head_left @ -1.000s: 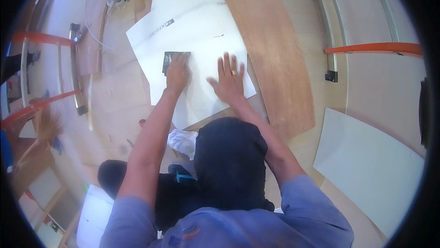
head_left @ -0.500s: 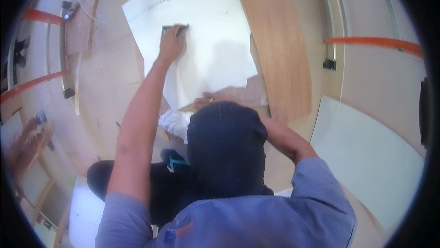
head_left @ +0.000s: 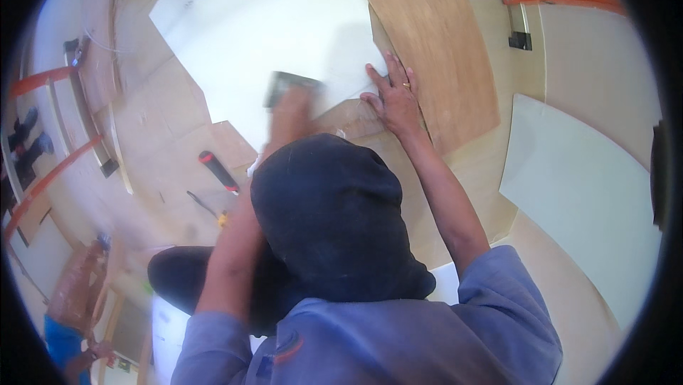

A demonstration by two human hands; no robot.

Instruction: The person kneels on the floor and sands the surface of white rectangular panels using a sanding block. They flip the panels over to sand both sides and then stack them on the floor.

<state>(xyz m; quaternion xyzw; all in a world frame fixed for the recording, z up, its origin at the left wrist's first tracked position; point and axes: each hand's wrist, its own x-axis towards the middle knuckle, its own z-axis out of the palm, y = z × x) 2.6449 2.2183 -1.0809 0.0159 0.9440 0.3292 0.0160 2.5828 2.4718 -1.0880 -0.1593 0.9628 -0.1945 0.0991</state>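
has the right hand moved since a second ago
Yes. The right hand has slid off the middle of the white sheet to its right corner, beside the brown board.

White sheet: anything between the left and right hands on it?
Head view: only bare white sheet between the blurred left hand, on a dark block, and the flat right hand.

left hand [head_left: 290, 111] and its dark block [head_left: 288, 85] motion-blurred; grip unclear

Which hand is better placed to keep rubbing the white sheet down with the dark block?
Left. The left hand already grips the dark block on the white sheet. The right hand lies flat, pinning the sheet's edge beside the brown board.
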